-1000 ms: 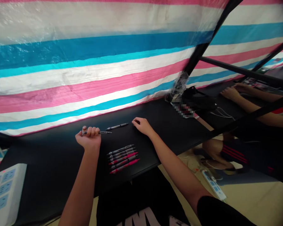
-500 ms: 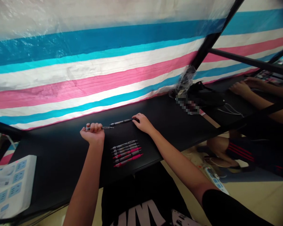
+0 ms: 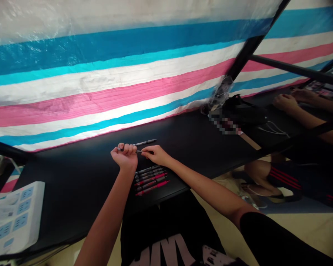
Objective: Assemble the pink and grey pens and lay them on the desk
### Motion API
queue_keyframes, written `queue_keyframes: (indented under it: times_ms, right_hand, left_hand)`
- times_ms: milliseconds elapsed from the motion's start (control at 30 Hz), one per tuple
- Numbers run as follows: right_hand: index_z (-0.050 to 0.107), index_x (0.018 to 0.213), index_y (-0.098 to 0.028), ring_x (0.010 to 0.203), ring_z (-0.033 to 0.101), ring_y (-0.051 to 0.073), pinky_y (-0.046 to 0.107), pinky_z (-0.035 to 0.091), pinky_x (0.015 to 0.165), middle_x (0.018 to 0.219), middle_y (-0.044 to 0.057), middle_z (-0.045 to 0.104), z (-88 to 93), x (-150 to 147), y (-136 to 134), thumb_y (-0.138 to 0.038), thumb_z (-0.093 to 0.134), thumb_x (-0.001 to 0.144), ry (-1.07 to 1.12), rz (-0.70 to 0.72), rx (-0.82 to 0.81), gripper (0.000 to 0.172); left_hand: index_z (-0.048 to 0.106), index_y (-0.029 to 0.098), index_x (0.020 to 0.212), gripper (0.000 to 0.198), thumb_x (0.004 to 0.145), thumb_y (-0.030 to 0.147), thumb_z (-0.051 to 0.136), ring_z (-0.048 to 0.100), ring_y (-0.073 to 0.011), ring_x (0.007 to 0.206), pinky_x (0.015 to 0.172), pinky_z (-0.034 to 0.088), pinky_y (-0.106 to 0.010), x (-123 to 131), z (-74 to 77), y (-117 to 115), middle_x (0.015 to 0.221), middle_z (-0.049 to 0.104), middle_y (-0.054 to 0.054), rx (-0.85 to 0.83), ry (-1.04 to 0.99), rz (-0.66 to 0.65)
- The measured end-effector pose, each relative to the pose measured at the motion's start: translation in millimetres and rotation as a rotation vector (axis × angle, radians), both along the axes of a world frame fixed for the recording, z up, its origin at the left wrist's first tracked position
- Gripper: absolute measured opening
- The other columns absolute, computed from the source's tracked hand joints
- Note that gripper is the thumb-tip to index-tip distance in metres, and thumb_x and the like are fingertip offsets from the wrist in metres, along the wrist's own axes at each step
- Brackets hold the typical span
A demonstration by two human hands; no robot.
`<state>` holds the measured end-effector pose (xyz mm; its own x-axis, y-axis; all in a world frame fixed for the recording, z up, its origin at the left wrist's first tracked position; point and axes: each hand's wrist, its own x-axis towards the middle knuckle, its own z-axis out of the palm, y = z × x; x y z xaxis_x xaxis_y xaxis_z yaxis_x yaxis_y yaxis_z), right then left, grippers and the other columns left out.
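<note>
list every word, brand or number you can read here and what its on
"M" as pictured, possibly an upside-down W: black garment; the neighbouring marks are cut off.
Pens: any print is too small to read.
White power strip: no readable text.
Pixelated item: unreadable.

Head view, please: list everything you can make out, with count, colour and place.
Held pen: one, greyish, between the hands
Loose pen: one, grey and black, beyond the hands
Pen row: about six, grey and pink, near edge
Table: one, black, under the pens
Power strip: one, white with blue sockets, left
Striped sheet: pink, white, blue, behind table
Dark bundle: one, black, right
Bars: several, black, right
Other person: one, dark clothes, far right
Left hand: one, bare, around held pen
Right hand: one, bare, at pen's end
</note>
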<state>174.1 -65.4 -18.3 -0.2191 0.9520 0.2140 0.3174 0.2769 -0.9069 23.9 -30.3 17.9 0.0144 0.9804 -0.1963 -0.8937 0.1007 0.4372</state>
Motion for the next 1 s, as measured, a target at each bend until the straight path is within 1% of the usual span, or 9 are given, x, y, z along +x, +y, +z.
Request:
queue_keyframes:
  times_ms: [67, 133, 233, 367, 500, 633, 800, 900, 1000]
  right_hand:
    - [0.077, 0.097, -0.016, 0.068, 0.059, 0.014, 0.027, 0.045, 0.069, 0.078, 0.003, 0.071, -1.2, 0.2, 0.3, -0.031, 0.066, 0.092, 0.006, -0.062, 0.057, 0.019]
    - [0.077, 0.097, -0.016, 0.069, 0.058, 0.014, 0.027, 0.045, 0.069, 0.082, 0.004, 0.073, -0.9, 0.4, 0.3, -0.029, 0.068, 0.09, -0.02, -0.108, 0.099, 0.017]
    - [0.077, 0.097, -0.016, 0.066, 0.056, 0.014, 0.026, 0.044, 0.067, 0.081, 0.004, 0.072, 0.2, 0.3, -0.1, -0.028, 0.07, 0.088, -0.037, -0.132, 0.097, 0.016]
    - [0.074, 0.104, -0.017, 0.066, 0.056, 0.014, 0.027, 0.046, 0.067, 0.082, 0.003, 0.071, 0.3, 1.0, -0.2, -0.028, 0.072, 0.086, -0.016, -0.145, 0.095, 0.021]
    - [0.073, 0.099, -0.017, 0.066, 0.055, 0.014, 0.027, 0.046, 0.067, 0.079, 0.002, 0.068, 0.1, 2.5, 0.6, -0.03, 0.072, 0.086, 0.007, -0.176, 0.101, 0.018]
    - [0.073, 0.094, -0.018, 0.067, 0.055, 0.014, 0.027, 0.046, 0.067, 0.077, 0.002, 0.068, 0.1, 2.9, 1.1, -0.03, 0.073, 0.086, 0.0, -0.195, 0.093, 0.014]
    - [0.074, 0.091, -0.018, 0.064, 0.055, 0.014, 0.026, 0.044, 0.067, 0.072, 0.001, 0.068, 0.9, 3.1, 0.1, -0.03, 0.065, 0.093, -0.004, -0.15, 0.092, 0.016]
    - [0.074, 0.091, -0.017, 0.063, 0.056, 0.014, 0.026, 0.043, 0.066, 0.071, 0.001, 0.068, 2.6, 3.5, -0.8, -0.032, 0.064, 0.094, -0.02, -0.143, 0.082, 0.018]
    - [0.075, 0.089, -0.017, 0.064, 0.059, 0.014, 0.025, 0.044, 0.067, 0.072, 0.002, 0.07, 4.4, 3.9, -1.6, -0.034, 0.062, 0.096, -0.037, -0.117, 0.052, 0.023]
  left_hand:
    - [0.035, 0.021, 0.063, 0.038, 0.097, 0.038, 0.03, 0.021, -0.0112, 0.042, 0.047, 0.024, -0.028, 0.3, 0.5, 0.2, 0.05, 0.017, 0.007, -0.008, -0.018, 0.007]
    - [0.035, 0.021, 0.063, 0.039, 0.097, 0.04, 0.029, 0.022, -0.0113, 0.043, 0.048, 0.026, -0.028, -0.5, 0.6, 1.2, 0.051, 0.018, 0.006, -0.009, -0.039, 0.006]
    - [0.035, 0.021, 0.063, 0.037, 0.095, 0.039, 0.033, 0.023, -0.0114, 0.044, 0.048, 0.027, -0.028, -1.7, -0.2, 2.7, 0.051, 0.02, 0.006, 0.019, -0.043, 0.0]
    - [0.035, 0.021, 0.064, 0.035, 0.094, 0.037, 0.037, 0.024, -0.0111, 0.044, 0.05, 0.027, -0.028, -3.5, -1.3, 4.4, 0.052, 0.021, 0.006, 0.04, -0.022, -0.005]
    - [0.036, 0.021, 0.064, 0.036, 0.095, 0.04, 0.034, 0.024, -0.0117, 0.044, 0.049, 0.028, -0.028, -4.7, -2.4, 5.8, 0.052, 0.02, 0.006, 0.017, -0.045, 0.011]
    - [0.035, 0.021, 0.064, 0.034, 0.093, 0.038, 0.039, 0.024, -0.0115, 0.044, 0.049, 0.028, -0.028, -4.4, -3.9, 6.0, 0.051, 0.02, 0.006, 0.043, -0.042, 0.007]
    - [0.035, 0.021, 0.063, 0.032, 0.092, 0.035, 0.036, 0.023, -0.0115, 0.044, 0.049, 0.027, -0.028, -3.6, -1.9, 3.7, 0.051, 0.019, 0.006, 0.041, -0.067, 0.006]
    - [0.035, 0.021, 0.063, 0.037, 0.094, 0.04, 0.032, 0.023, -0.0117, 0.044, 0.05, 0.027, -0.029, -3.8, -0.1, 3.0, 0.051, 0.019, 0.006, 0.04, -0.064, 0.0]
    - [0.035, 0.021, 0.063, 0.04, 0.095, 0.044, 0.033, 0.022, -0.0119, 0.045, 0.05, 0.028, -0.029, -4.0, -0.1, 3.5, 0.052, 0.019, 0.006, 0.051, -0.045, -0.004]
